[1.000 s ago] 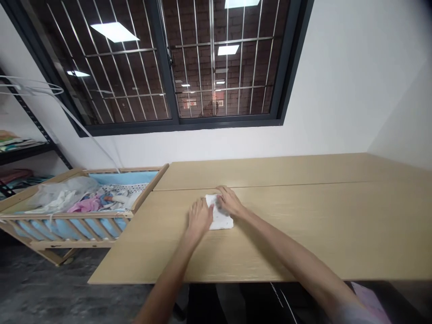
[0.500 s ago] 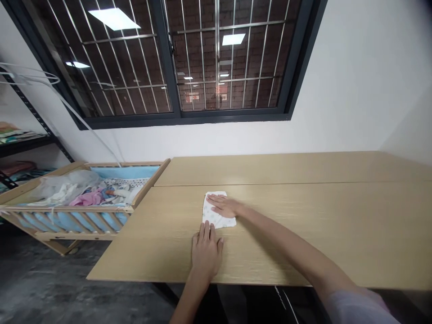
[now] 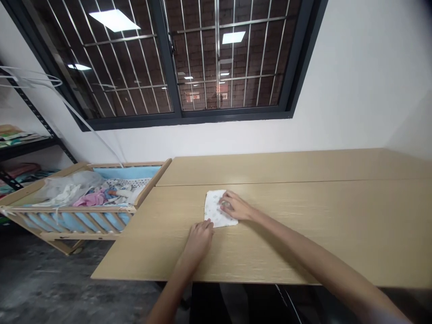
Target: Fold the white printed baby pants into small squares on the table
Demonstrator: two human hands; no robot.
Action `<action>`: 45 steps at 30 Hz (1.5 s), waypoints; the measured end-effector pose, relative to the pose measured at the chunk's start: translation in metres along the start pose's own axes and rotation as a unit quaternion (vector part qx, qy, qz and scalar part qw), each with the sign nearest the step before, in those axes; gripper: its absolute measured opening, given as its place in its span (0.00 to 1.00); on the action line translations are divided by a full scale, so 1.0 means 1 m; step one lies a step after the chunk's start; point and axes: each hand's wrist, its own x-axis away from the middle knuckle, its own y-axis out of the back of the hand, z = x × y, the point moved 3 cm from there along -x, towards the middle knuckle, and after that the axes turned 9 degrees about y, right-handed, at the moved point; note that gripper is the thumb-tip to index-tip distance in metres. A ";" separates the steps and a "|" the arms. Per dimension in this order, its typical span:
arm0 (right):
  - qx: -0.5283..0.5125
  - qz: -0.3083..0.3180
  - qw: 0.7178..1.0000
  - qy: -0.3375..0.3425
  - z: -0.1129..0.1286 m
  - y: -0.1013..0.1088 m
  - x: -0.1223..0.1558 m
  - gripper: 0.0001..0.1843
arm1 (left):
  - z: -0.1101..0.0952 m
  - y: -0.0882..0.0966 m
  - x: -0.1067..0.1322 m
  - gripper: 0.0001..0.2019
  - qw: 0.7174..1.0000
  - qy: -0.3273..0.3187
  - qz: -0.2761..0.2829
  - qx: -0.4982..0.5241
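A small white folded cloth (image 3: pixel 213 208) with a faint printed pattern lies flat on the wooden tabletop (image 3: pixel 286 238). My right hand (image 3: pixel 237 208) is over its right side, fingers curved down to the fabric and a gap showing between thumb and forefinger. At the cloth's near left corner is my left hand (image 3: pixel 200 237), its fingers bent together on that corner. The fingertips of the left hand partly cover the corner, and the right hand hides part of the far right edge.
To the left stands a wooden crib (image 3: pixel 135 208) with blue lining, holding a clear plastic bag (image 3: pixel 88 178) and crumpled pink and white fabrics. Black shelving (image 3: pixel 29 148) with folded textiles is at far left. A barred window (image 3: pixel 182 118) is above the table.
My right hand has gone from lying flat on the cloth to curved fingers, shifting slightly right. My left fingers have bent in at the near corner. The cloth has hardly moved.
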 end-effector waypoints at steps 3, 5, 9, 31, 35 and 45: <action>-0.022 0.065 0.997 0.033 0.022 0.006 0.034 0.18 | 0.012 0.008 -0.009 0.15 1.000 -0.022 -0.004 0.012; -0.013 0.071 0.997 0.038 0.029 0.004 0.051 0.17 | 0.015 0.009 -0.014 0.15 1.000 -0.024 -0.011 0.013; 0.021 0.032 0.999 0.012 0.037 -0.004 0.066 0.18 | 0.008 0.007 -0.021 0.14 1.000 -0.022 -0.011 0.006; -0.079 -0.225 0.943 -0.234 -0.051 -0.007 0.032 0.12 | -0.005 -0.014 -0.118 0.12 0.977 0.141 -0.088 0.134; -0.085 -0.246 0.936 -0.239 -0.058 -0.021 0.037 0.12 | 0.000 -0.028 -0.119 0.13 0.975 0.140 -0.102 0.141; 0.134 -0.145 0.980 -0.033 0.010 -0.010 0.037 0.27 | -0.035 -0.037 -0.093 0.34 0.973 -0.040 -0.128 0.186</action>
